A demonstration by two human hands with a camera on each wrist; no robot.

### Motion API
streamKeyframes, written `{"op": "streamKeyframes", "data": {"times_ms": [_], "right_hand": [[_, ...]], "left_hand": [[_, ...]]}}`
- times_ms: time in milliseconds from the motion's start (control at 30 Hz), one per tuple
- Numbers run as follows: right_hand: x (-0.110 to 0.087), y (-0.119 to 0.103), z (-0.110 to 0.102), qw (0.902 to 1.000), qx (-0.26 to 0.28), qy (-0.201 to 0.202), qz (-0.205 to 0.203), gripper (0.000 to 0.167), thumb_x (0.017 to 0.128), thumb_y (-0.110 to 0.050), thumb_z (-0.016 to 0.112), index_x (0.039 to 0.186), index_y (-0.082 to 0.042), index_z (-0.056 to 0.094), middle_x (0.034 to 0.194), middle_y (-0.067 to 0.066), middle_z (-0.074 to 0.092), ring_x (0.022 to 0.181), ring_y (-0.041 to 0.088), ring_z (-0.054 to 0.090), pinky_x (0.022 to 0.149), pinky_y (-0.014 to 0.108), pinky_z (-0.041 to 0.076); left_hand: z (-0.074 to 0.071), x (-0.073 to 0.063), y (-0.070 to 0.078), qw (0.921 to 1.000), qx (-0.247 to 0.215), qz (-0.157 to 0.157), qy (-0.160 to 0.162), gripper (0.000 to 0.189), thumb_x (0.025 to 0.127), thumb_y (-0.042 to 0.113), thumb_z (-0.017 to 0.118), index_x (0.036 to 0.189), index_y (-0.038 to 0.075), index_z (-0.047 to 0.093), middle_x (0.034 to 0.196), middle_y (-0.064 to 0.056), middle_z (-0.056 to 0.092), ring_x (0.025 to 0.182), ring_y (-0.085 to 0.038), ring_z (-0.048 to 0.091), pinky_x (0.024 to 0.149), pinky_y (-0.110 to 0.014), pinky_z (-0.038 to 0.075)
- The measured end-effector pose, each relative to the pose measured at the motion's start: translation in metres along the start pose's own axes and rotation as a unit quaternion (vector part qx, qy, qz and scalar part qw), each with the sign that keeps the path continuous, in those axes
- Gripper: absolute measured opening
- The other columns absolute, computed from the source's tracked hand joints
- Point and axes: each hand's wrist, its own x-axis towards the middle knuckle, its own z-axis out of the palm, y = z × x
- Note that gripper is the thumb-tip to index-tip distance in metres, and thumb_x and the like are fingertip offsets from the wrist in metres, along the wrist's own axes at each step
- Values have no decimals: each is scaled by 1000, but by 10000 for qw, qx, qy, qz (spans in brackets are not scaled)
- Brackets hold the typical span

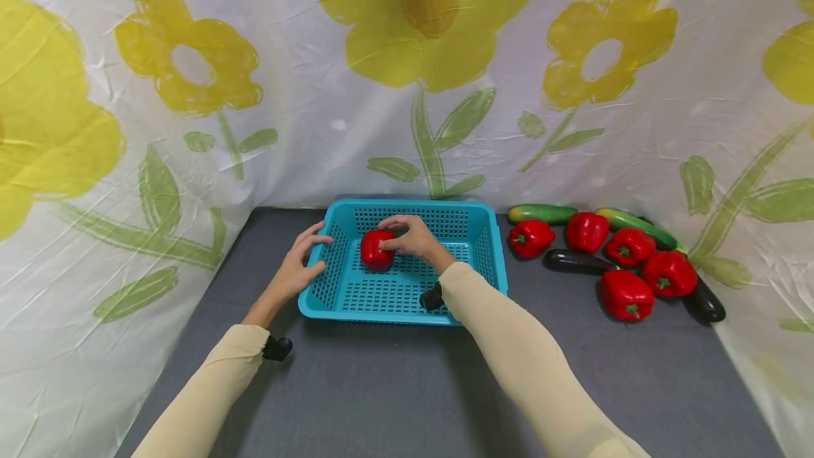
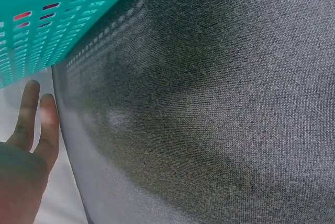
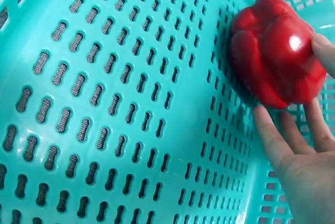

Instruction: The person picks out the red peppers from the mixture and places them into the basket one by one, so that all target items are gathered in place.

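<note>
A red bell pepper is inside the turquoise plastic basket, toward its left side. My right hand reaches in over the front right of the basket and holds the pepper between thumb and fingers. In the right wrist view, the thumb lies on one side of the bell pepper and the fingertips on the other, near the slotted basket wall. My left hand is at the basket's left rim with fingers spread and nothing in its grasp. Two of its straight fingers show beside the basket's outer wall in the left wrist view.
Right of the basket lie several more red bell peppers, dark eggplants and green cucumbers, grouped closely on the dark grey tabletop. A white curtain with yellow flowers hangs behind the table.
</note>
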Motion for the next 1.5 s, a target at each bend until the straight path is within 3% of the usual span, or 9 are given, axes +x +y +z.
{"op": "streamKeyframes", "data": {"times_ms": [233,467,600,767,1000,1167,1267,1500], "right_hand": [[-7,-9,-11,9994,-144,-207,-239,50,90,-9,77,137,-1,61,145,19,50,129,36,49,95,58,46],[-15,-27,-30,9977,-312,-312,-506,54,96,-20,73,144,-4,54,143,23,51,120,31,58,98,56,45],[-23,-36,-45,9967,-323,-306,-681,48,99,-17,69,141,0,55,137,26,54,114,31,62,96,54,47],[-36,-44,-62,9946,-222,-293,-968,40,99,-9,66,135,6,58,131,27,57,117,43,59,95,55,47],[-58,-53,-84,9939,-134,-151,-1080,30,99,-8,66,128,0,63,126,20,61,113,37,63,94,56,47],[-72,-53,-100,9932,-222,-81,-1142,29,100,-7,65,127,1,63,126,22,60,113,41,62,94,56,48],[-79,-52,-109,9923,-298,-12,-1200,28,100,-9,65,126,1,63,126,22,60,113,42,62,93,54,49],[-102,-50,-129,9915,-379,189,-1227,27,100,-9,64,126,1,63,122,17,63,107,30,67,94,55,48]], "left_hand": [[0,2,1,10000,-61,25,-59,39,86,-15,54,125,-9,59,156,-34,25,138,-57,24,97,-67,34],[1,2,2,10000,-45,5,-7,40,86,-19,55,124,-11,58,155,-36,25,138,-57,24,95,-65,35],[3,2,-11,9999,-114,25,60,42,85,-22,55,125,-12,58,156,-35,24,140,-55,22,96,-69,31],[6,2,-36,10000,-45,22,85,43,86,-18,56,128,-10,57,161,-26,24,142,-46,26,96,-66,34],[5,1,-44,9999,-97,3,60,44,87,-15,57,130,-9,57,162,-20,24,143,-43,26,96,-64,35],[5,0,-39,10000,-4,3,79,43,87,-16,57,130,-10,57,161,-24,24,144,-45,24,96,-65,33],[5,0,-28,9999,-56,6,98,42,86,-19,55,128,-12,56,160,-29,23,142,-48,25,94,-66,34],[2,-1,0,10000,-82,39,-4,41,85,-21,54,125,-13,57,156,-36,23,139,-56,24,94,-65,35]]}}
